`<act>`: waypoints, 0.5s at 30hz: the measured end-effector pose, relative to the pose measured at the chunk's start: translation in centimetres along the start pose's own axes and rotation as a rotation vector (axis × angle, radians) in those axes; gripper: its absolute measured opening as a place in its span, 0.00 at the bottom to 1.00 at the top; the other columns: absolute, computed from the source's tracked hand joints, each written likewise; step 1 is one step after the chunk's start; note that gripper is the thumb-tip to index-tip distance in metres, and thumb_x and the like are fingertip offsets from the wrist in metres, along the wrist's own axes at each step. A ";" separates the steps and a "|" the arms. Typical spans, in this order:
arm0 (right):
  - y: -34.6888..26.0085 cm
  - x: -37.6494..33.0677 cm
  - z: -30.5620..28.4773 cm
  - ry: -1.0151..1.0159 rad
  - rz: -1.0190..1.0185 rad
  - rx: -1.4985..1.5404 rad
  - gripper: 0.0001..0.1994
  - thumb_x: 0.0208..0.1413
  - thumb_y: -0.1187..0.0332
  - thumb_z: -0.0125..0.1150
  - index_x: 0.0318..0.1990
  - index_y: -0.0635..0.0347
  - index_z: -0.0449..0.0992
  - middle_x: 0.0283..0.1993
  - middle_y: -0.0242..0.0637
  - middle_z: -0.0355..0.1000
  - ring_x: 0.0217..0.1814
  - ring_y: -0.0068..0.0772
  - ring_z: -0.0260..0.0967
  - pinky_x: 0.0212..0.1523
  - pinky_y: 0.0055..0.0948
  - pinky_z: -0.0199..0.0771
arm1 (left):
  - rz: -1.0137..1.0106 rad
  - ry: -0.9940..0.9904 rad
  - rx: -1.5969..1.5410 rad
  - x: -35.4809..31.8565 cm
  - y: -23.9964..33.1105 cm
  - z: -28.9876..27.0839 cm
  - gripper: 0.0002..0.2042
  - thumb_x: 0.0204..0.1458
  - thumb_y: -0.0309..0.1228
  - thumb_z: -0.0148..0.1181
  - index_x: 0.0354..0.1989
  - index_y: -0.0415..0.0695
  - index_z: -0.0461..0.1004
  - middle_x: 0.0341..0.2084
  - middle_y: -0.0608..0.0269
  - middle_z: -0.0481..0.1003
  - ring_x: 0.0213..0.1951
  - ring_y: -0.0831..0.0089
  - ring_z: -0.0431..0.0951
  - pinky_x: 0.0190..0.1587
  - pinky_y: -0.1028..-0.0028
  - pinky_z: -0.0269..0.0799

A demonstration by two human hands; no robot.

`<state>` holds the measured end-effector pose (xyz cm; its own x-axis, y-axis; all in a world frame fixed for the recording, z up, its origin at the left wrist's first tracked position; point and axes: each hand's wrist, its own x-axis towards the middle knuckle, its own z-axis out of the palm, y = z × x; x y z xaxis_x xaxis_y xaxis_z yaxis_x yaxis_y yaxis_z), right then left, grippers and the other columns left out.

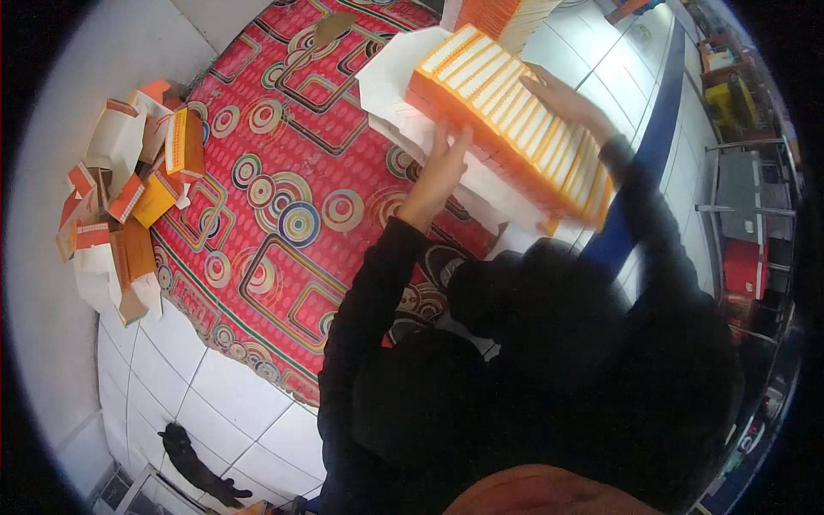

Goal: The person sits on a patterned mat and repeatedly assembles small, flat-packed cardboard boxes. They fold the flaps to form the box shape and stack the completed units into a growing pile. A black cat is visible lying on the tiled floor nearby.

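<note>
A long row of small orange-and-white boxes [515, 107], packed side by side, lies slantwise in front of my knees. My left hand [438, 176] presses its fingers against the orange near side. Across the top, towards the far edge, my right hand [566, 103] has its fingers bent over the boxes, so the row is held between both hands. Beneath and behind the row spreads an opened white carton [399, 73], its flap sticking out at the left end. The row hides most of this carton.
A red patterned mat [283, 197] covers the tiled floor. Torn orange and white cartons [120, 197] are heaped against the left wall. A black cat [197, 468] lies on the tiles at lower left. Another orange stack [506, 21] stands beyond; shelves [742, 197] line the right.
</note>
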<state>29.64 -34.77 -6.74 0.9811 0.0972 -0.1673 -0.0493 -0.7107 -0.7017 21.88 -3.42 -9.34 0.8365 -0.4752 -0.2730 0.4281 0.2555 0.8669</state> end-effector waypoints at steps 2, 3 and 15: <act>-0.2 -0.4 0.3 0.058 0.128 -0.072 0.34 0.67 0.39 0.43 0.73 0.49 0.58 0.67 0.52 0.67 0.71 0.50 0.63 0.69 0.42 0.61 | -0.043 0.028 0.045 0.1 -2.0 -1.0 0.34 0.66 0.48 0.50 0.75 0.45 0.47 0.69 0.51 0.57 0.65 0.58 0.65 0.62 0.58 0.66; -1.4 0.0 0.6 0.067 0.124 -0.132 0.34 0.67 0.39 0.44 0.72 0.49 0.58 0.66 0.52 0.68 0.69 0.51 0.64 0.68 0.43 0.62 | 0.051 0.066 0.088 -0.1 -2.5 -2.4 0.32 0.66 0.47 0.49 0.73 0.44 0.50 0.67 0.52 0.59 0.64 0.59 0.66 0.62 0.59 0.66; -21.5 -5.1 14.0 0.231 -0.648 -0.173 0.21 0.60 0.59 0.60 0.59 0.58 0.71 0.54 0.47 0.72 0.56 0.50 0.70 0.57 0.43 0.68 | 1.752 -0.778 -0.741 -30.3 16.3 -6.8 0.17 0.63 0.35 0.49 0.56 0.40 0.68 0.55 0.49 0.70 0.56 0.58 0.72 0.55 0.56 0.72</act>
<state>23.06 -10.22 -0.49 0.8184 0.4014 0.4112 0.5695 -0.6624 -0.4868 5.83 20.88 10.25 0.2176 0.4716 0.8545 -0.3020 0.8651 -0.4006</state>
